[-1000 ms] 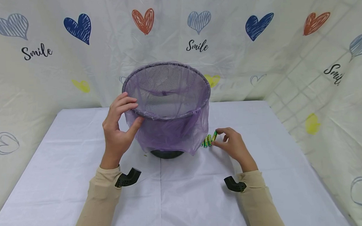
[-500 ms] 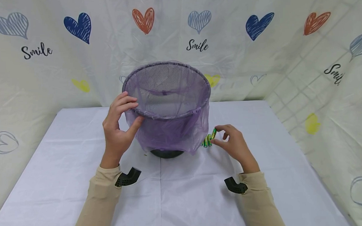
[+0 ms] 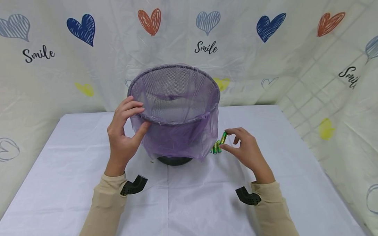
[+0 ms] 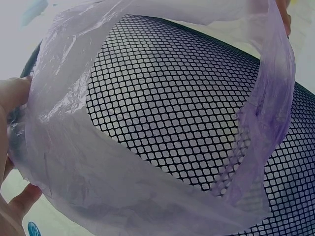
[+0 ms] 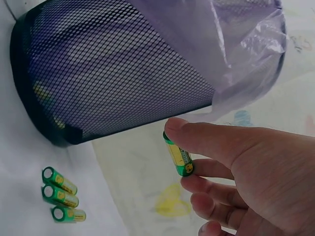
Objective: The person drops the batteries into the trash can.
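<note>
A black mesh wastebasket (image 3: 174, 161), lined with a purple plastic bag (image 3: 179, 140), stands upright on the table. My left hand (image 3: 123, 134) holds its rim at the near left, with the bag's folded edge under the fingers. In the right wrist view, my right hand (image 5: 261, 172) pinches a green and yellow battery (image 5: 178, 155) between thumb and fingers, off the table and beside the basket. Three similar batteries (image 5: 60, 195) lie side by side on the table, right of the basket's base. Greenish-yellow patches show through the mesh low down; I cannot tell what they are.
A white cloth (image 3: 198, 201) covers the table. Behind it hangs a pale curtain (image 3: 169, 48) printed with hearts and "Smile". A tiny brown speck (image 3: 151, 162) lies left of the basket's base.
My right hand has lifted the pinched battery a little, up from the others on the table. The left hand and the wastebasket have stayed in place.
</note>
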`<state>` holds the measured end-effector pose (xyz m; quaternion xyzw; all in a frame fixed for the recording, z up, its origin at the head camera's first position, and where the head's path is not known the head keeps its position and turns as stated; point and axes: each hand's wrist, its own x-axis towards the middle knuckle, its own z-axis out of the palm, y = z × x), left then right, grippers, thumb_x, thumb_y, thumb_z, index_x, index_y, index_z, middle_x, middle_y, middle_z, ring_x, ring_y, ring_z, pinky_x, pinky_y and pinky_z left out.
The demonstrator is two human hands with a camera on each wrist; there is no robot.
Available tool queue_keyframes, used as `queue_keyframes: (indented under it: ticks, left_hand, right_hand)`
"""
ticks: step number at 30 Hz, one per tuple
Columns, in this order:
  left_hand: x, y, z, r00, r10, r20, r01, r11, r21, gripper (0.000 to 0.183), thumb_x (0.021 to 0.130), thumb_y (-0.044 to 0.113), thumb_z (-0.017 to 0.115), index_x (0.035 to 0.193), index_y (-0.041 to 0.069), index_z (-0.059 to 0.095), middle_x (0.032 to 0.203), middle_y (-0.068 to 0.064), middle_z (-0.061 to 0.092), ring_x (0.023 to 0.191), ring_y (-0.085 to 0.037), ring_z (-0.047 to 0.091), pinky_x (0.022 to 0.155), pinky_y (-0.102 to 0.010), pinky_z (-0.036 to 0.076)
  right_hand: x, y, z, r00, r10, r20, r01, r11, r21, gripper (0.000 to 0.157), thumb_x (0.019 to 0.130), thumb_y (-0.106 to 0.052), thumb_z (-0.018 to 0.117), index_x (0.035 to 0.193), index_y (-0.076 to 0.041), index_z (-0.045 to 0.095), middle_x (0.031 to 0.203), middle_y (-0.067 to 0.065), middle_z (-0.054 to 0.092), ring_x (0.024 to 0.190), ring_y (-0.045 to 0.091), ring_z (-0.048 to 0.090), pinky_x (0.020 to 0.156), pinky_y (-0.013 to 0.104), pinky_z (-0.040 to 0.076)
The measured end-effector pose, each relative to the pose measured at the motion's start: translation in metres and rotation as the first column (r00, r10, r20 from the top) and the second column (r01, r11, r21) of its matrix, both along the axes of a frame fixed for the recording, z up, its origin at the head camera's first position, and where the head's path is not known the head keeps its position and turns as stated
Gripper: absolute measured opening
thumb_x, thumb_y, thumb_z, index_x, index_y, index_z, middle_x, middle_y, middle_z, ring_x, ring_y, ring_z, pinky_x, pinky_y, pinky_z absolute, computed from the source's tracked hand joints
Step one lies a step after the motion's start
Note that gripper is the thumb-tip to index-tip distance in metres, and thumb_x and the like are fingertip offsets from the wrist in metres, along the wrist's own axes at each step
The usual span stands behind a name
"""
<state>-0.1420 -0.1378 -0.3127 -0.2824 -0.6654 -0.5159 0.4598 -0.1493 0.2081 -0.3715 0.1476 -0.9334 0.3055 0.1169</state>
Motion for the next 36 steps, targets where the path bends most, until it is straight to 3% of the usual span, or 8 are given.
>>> queue_keyframes:
  ticks: [4, 7, 20, 24, 29, 36]
  left_hand:
    - [0.009, 0.006, 0.011, 1.0, -0.003, 0.006, 0.003, 1.0, 0.0, 0.044, 0.089, 0.028, 0.07, 0.099, -0.014, 0.062, 0.105, -0.032, 0.061, 0.123, -0.047, 0.05, 0.116, -0.049, 0.038]
    - [0.01, 0.006, 0.012, 1.0, 0.0, 0.004, 0.0, 1.0, -0.005, 0.044, 0.089, 0.027, 0.069, 0.099, -0.015, 0.062, 0.105, -0.033, 0.061, 0.122, -0.048, 0.049, 0.116, -0.049, 0.038]
    - [0.01, 0.006, 0.012, 1.0, -0.001, 0.007, 0.001, 1.0, 0.002, 0.044, 0.089, 0.029, 0.069, 0.099, -0.013, 0.062, 0.105, -0.031, 0.062, 0.128, -0.032, 0.052, 0.117, -0.049, 0.038]
    - [0.011, 0.006, 0.013, 1.0, 0.001, 0.009, -0.001, 1.0, 0.0, 0.044, 0.089, 0.029, 0.069, 0.098, -0.014, 0.062, 0.105, -0.032, 0.061, 0.127, -0.035, 0.052, 0.116, -0.049, 0.038]
    - [0.003, 0.002, 0.004, 1.0, 0.002, 0.0, -0.002, 1.0, -0.01, 0.045, 0.089, 0.029, 0.07, 0.1, -0.014, 0.062, 0.106, -0.032, 0.062, 0.124, -0.045, 0.05, 0.116, -0.05, 0.038]
    - [-0.009, -0.005, -0.011, 1.0, 0.008, 0.001, -0.008, 1.0, -0.011, 0.045, 0.087, 0.032, 0.072, 0.102, -0.01, 0.065, 0.109, -0.027, 0.064, 0.124, -0.047, 0.049, 0.116, -0.05, 0.037]
  right_hand:
    - [0.003, -0.001, 0.005, 0.999, 0.009, -0.046, -0.009, 1.0, 0.001, 0.051, 0.076, -0.023, 0.083, 0.12, -0.008, 0.064, 0.113, 0.006, 0.065, 0.078, 0.015, 0.052, 0.061, 0.025, 0.043]
    - [0.006, -0.002, 0.008, 0.998, 0.015, -0.068, -0.015, 1.0, 0.0, 0.05, 0.076, -0.023, 0.083, 0.12, -0.009, 0.064, 0.113, 0.005, 0.065, 0.078, 0.014, 0.052, 0.061, 0.024, 0.043]
    - [0.012, -0.005, 0.017, 0.994, 0.023, -0.109, -0.025, 0.999, -0.019, 0.051, 0.074, -0.022, 0.084, 0.12, -0.01, 0.064, 0.112, 0.004, 0.064, 0.077, 0.013, 0.052, 0.059, 0.022, 0.043]
    - [0.014, -0.006, 0.02, 0.993, 0.024, -0.115, -0.028, 0.999, -0.032, 0.051, 0.074, -0.021, 0.084, 0.12, -0.01, 0.064, 0.111, 0.004, 0.064, 0.077, 0.013, 0.051, 0.059, 0.022, 0.042]
    - [0.015, -0.006, 0.022, 0.991, 0.025, -0.132, -0.03, 0.999, -0.037, 0.051, 0.074, -0.021, 0.084, 0.119, -0.011, 0.064, 0.111, 0.003, 0.064, 0.077, 0.012, 0.051, 0.059, 0.022, 0.042]
    - [0.016, -0.007, 0.023, 0.988, 0.026, -0.153, -0.033, 0.998, -0.043, 0.05, 0.074, -0.021, 0.084, 0.118, -0.012, 0.065, 0.11, 0.002, 0.064, 0.076, 0.011, 0.051, 0.058, 0.022, 0.042]
